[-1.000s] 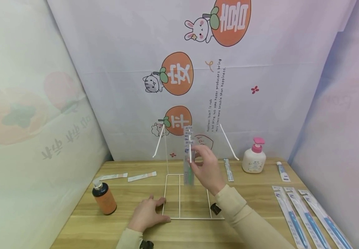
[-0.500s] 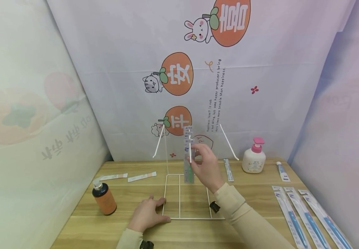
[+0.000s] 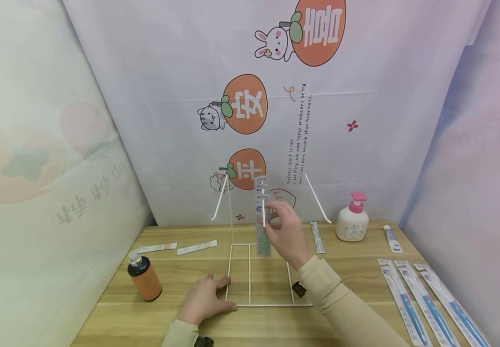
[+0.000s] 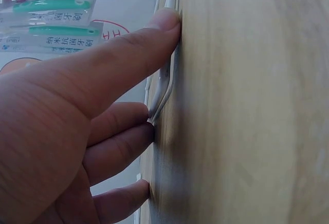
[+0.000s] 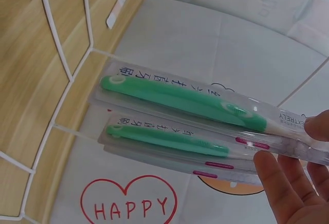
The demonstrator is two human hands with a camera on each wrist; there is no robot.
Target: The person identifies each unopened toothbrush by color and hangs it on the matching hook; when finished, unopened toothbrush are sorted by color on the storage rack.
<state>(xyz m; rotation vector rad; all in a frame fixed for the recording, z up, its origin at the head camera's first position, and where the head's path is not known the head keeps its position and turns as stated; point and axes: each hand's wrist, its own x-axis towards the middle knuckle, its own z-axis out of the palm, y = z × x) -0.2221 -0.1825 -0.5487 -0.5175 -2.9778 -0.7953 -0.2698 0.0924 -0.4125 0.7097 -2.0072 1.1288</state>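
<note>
My left hand (image 3: 203, 298) rests low at the front left corner of a white wire display rack (image 3: 250, 279). In the left wrist view, its thumb (image 4: 167, 21) lies on the wire and two fingertips touch the bend. My right hand (image 3: 290, 237) is raised at the middle hook (image 3: 264, 214), its thumb and fingers pinching the hook end of a packaged toothbrush (image 5: 190, 106) with a green handle. Behind that, more packaged toothbrushes (image 5: 164, 137) hang in a row. The hole end of the front pack is partly hidden by my fingers.
Side hooks (image 3: 220, 200) project left and right. On the wooden table (image 3: 146, 327) are an orange-and-black pump bottle (image 3: 145, 279), a white pump bottle (image 3: 352, 224), a small tube (image 3: 393, 239), thin sachets (image 3: 197, 247), a slim pack (image 3: 317, 237) and blue packaged toothbrushes (image 3: 406, 303).
The head view has shifted very slightly. The front toothbrush pack has risen a little at its lower end; both hands stay almost where they were.
</note>
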